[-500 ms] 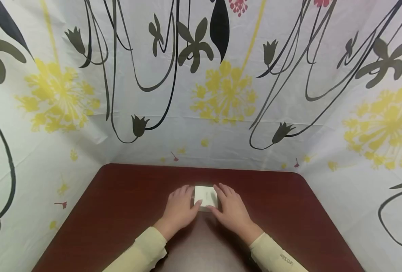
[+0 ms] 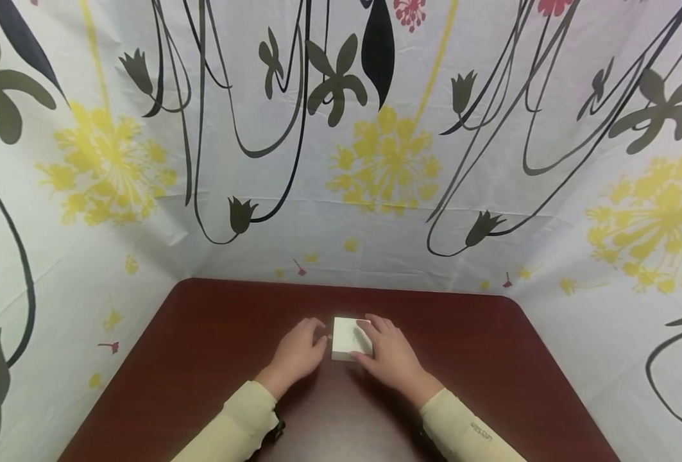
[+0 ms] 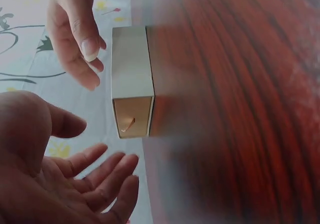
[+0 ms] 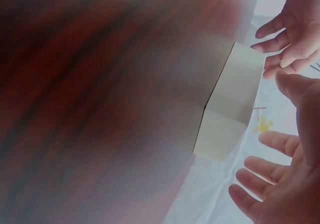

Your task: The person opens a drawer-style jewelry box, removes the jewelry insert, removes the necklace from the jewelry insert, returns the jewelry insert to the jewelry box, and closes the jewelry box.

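A small white drawer box lies on the dark red table, between the two hands. In the left wrist view its tan inner end faces my left hand, and a short ribbon tab sticks out of that end. The left hand is just beside this end, its thumb and loosely bent fingers apart with nothing between them. At the box's other side is my right hand, fingers relaxed and overlapping the box's right edge in the head view. The right wrist view shows a plain white end facing it.
The reddish-brown wood-grain table has rounded far corners. A white cloth printed with flowers hangs behind it and along both sides. Pale sleeves cover both forearms.
My left hand has drawn back slightly from the box's left side, its fingers more bent, baring that side. The right hand stays close to the right side.
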`<state>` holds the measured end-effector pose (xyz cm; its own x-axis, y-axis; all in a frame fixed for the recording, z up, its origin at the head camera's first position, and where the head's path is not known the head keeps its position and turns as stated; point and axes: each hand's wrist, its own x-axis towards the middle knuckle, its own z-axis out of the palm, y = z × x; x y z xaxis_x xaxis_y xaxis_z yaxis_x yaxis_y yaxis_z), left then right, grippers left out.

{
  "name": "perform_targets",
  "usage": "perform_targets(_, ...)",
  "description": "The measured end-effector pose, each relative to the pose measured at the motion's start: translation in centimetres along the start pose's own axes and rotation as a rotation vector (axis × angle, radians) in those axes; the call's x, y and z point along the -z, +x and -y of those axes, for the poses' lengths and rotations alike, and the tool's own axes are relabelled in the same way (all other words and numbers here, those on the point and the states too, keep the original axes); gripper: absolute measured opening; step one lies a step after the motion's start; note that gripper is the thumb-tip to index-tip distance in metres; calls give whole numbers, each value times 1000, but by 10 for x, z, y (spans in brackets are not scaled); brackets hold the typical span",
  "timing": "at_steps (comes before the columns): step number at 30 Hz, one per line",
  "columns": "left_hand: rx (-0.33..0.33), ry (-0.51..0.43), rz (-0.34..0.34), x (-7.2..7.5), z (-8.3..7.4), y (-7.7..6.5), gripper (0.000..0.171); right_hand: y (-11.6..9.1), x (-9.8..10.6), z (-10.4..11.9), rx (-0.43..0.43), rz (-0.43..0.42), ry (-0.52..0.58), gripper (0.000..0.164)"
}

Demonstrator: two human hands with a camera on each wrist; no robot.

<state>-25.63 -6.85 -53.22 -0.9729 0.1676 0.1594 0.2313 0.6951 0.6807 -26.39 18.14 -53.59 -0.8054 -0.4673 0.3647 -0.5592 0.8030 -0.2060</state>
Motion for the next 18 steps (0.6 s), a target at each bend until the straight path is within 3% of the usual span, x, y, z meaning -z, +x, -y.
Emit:
perform_targets(5, -3, -45, 40, 0, 3, 6, 18, 6, -1, 1, 18, 50, 15, 71)
perform_targets(18, 2, -31, 96, 5, 8, 24, 13, 31, 1, -2, 95, 170, -39, 74)
